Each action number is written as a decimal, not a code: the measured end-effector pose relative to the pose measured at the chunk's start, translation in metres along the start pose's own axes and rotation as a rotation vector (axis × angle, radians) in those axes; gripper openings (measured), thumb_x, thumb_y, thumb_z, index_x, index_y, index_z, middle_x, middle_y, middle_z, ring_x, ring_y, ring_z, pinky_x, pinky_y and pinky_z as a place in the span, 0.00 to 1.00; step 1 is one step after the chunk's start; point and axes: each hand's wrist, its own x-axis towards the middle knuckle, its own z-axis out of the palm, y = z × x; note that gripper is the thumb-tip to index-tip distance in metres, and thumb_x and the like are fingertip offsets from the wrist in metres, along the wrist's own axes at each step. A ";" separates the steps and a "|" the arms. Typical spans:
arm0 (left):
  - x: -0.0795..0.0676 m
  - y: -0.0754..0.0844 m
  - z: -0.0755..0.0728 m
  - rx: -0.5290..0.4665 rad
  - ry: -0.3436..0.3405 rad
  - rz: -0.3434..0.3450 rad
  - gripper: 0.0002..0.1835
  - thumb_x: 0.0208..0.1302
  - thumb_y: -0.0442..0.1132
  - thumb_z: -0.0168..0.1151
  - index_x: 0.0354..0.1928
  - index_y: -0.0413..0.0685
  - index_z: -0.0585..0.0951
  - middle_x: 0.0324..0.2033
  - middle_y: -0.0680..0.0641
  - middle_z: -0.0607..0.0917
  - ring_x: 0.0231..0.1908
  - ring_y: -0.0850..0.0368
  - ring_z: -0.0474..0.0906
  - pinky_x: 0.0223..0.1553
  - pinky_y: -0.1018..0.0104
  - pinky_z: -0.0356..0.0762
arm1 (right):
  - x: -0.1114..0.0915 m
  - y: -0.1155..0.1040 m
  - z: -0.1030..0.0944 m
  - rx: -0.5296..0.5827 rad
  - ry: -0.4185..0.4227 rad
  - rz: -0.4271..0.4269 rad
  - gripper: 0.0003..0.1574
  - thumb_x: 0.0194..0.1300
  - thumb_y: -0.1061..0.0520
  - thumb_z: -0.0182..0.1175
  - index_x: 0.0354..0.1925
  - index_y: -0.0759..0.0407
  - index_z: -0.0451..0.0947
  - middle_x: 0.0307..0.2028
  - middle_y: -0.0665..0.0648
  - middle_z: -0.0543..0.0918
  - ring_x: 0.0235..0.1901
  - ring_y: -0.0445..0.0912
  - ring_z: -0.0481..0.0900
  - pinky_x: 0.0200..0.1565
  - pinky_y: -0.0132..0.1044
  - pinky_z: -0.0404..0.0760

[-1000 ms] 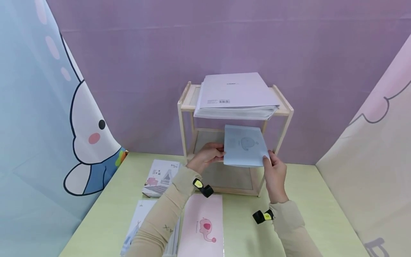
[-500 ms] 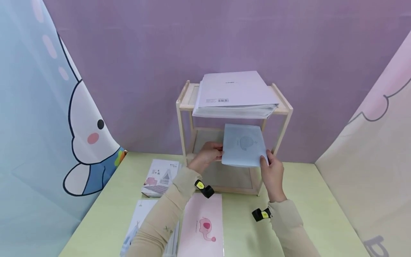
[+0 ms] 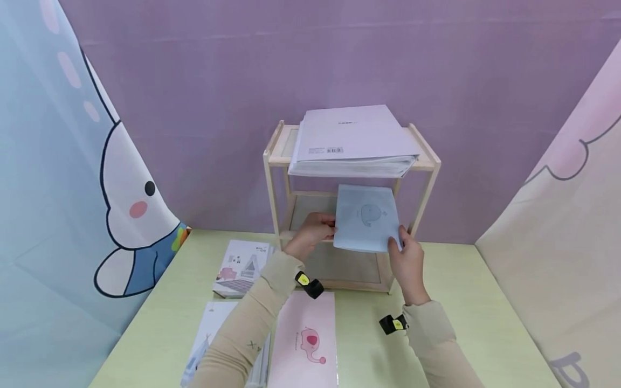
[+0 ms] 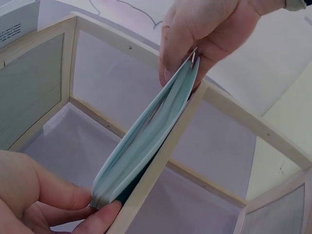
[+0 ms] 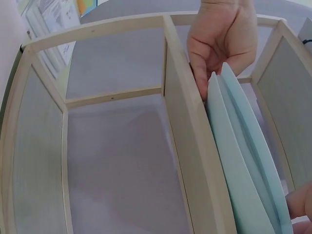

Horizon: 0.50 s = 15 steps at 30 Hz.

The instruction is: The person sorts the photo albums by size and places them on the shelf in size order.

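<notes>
Within the middle tier of a pale wooden three-tier rack [image 3: 427,196], a thin, pale blue, whale-printed booklet [image 3: 354,231] lies between two hands, its near edge overlapping the front rail. Seen from the head and counted from the booklet, bare shelf board shows at nine o'clock, and open green tabletop [image 3: 475,312] spreads at four. At twelve, on the top tier, a stack of lilac-white folders [image 3: 359,132] bears a barcode and a small dark title, too small to read; its near edge juts past the rack. A white cardboard box [image 3: 242,269] at eight and a pink elephant-printed sheet [image 3: 305,318] at seven carry lettering too tiny to read. From seven o'clock, the left hand [image 3: 310,235] pinches the booklet's left edge between thumb and fingers. From five, the right hand [image 3: 407,264] pinches its right edge likewise. The booklet's layers bow apart along one edge.
</notes>
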 end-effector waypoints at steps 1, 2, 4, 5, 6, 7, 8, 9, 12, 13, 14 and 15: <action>0.000 0.000 0.000 0.001 -0.001 0.004 0.20 0.60 0.19 0.52 0.56 0.25 0.72 0.46 0.31 0.79 0.40 0.48 0.80 0.43 0.61 0.81 | 0.000 0.000 0.000 -0.010 -0.003 -0.005 0.30 0.68 0.64 0.48 0.64 0.79 0.56 0.64 0.76 0.60 0.63 0.64 0.61 0.58 0.52 0.68; -0.001 0.000 0.000 0.001 -0.001 0.009 0.20 0.60 0.19 0.52 0.55 0.25 0.73 0.46 0.31 0.79 0.40 0.48 0.80 0.43 0.61 0.81 | -0.001 0.000 0.000 -0.021 -0.006 -0.011 0.30 0.69 0.64 0.48 0.64 0.79 0.55 0.64 0.76 0.60 0.63 0.65 0.61 0.58 0.52 0.68; -0.002 -0.001 0.000 0.007 0.002 0.020 0.19 0.60 0.19 0.52 0.54 0.24 0.73 0.45 0.31 0.80 0.40 0.48 0.80 0.42 0.61 0.81 | 0.000 0.000 0.000 -0.046 -0.017 -0.030 0.30 0.69 0.64 0.47 0.64 0.80 0.55 0.64 0.77 0.59 0.63 0.65 0.60 0.58 0.53 0.67; -0.003 -0.001 0.000 0.012 0.006 0.022 0.19 0.60 0.19 0.52 0.54 0.24 0.74 0.45 0.31 0.80 0.40 0.47 0.80 0.43 0.61 0.81 | 0.000 -0.001 0.000 -0.055 -0.022 -0.043 0.30 0.69 0.65 0.47 0.64 0.80 0.55 0.63 0.77 0.59 0.63 0.65 0.59 0.59 0.53 0.67; -0.003 -0.001 0.000 0.020 0.010 0.029 0.18 0.60 0.19 0.52 0.54 0.24 0.74 0.44 0.31 0.80 0.40 0.47 0.80 0.43 0.60 0.81 | 0.000 0.000 0.001 -0.064 -0.028 -0.053 0.30 0.69 0.65 0.47 0.64 0.80 0.55 0.63 0.78 0.59 0.63 0.66 0.59 0.59 0.53 0.67; -0.004 -0.001 0.000 0.030 0.013 0.035 0.18 0.60 0.19 0.53 0.53 0.24 0.74 0.44 0.31 0.80 0.41 0.46 0.80 0.44 0.59 0.81 | 0.000 -0.001 0.001 -0.070 -0.032 -0.067 0.30 0.69 0.65 0.46 0.64 0.81 0.55 0.63 0.78 0.59 0.63 0.66 0.59 0.59 0.54 0.67; -0.004 -0.001 0.000 0.040 0.016 0.041 0.18 0.60 0.19 0.53 0.53 0.25 0.74 0.44 0.31 0.80 0.41 0.46 0.80 0.45 0.58 0.80 | 0.000 -0.001 0.001 -0.074 -0.036 -0.082 0.30 0.69 0.66 0.46 0.64 0.81 0.55 0.63 0.78 0.59 0.63 0.66 0.59 0.59 0.54 0.67; -0.005 -0.001 0.001 0.057 0.019 0.049 0.18 0.60 0.19 0.53 0.53 0.25 0.75 0.43 0.31 0.81 0.41 0.46 0.80 0.45 0.58 0.80 | 0.000 0.000 0.001 -0.077 -0.039 -0.097 0.29 0.69 0.66 0.46 0.64 0.81 0.55 0.63 0.79 0.59 0.63 0.66 0.59 0.59 0.54 0.66; -0.007 0.000 0.001 0.097 0.024 0.077 0.17 0.60 0.20 0.53 0.52 0.25 0.75 0.43 0.31 0.81 0.42 0.45 0.80 0.45 0.59 0.80 | 0.000 0.001 0.001 -0.089 -0.045 -0.140 0.28 0.69 0.67 0.45 0.64 0.81 0.56 0.62 0.79 0.61 0.62 0.67 0.62 0.57 0.56 0.68; -0.007 0.000 0.002 0.110 0.026 0.087 0.17 0.60 0.20 0.54 0.52 0.25 0.76 0.43 0.31 0.81 0.42 0.45 0.80 0.45 0.60 0.80 | 0.000 0.001 0.000 -0.094 -0.047 -0.152 0.28 0.69 0.67 0.45 0.64 0.81 0.56 0.62 0.79 0.62 0.61 0.67 0.64 0.56 0.56 0.70; -0.007 0.000 0.002 0.120 0.029 0.096 0.16 0.59 0.20 0.54 0.51 0.24 0.76 0.42 0.31 0.81 0.42 0.45 0.80 0.44 0.61 0.81 | 0.000 0.002 0.000 -0.101 -0.052 -0.159 0.28 0.69 0.67 0.45 0.64 0.80 0.57 0.61 0.79 0.63 0.60 0.67 0.65 0.55 0.56 0.71; -0.007 0.000 0.003 0.131 0.033 0.103 0.16 0.59 0.21 0.54 0.51 0.24 0.76 0.42 0.32 0.81 0.42 0.45 0.81 0.42 0.63 0.81 | 0.000 0.002 0.000 -0.111 -0.057 -0.164 0.27 0.69 0.67 0.44 0.64 0.80 0.57 0.61 0.79 0.64 0.59 0.67 0.67 0.53 0.56 0.73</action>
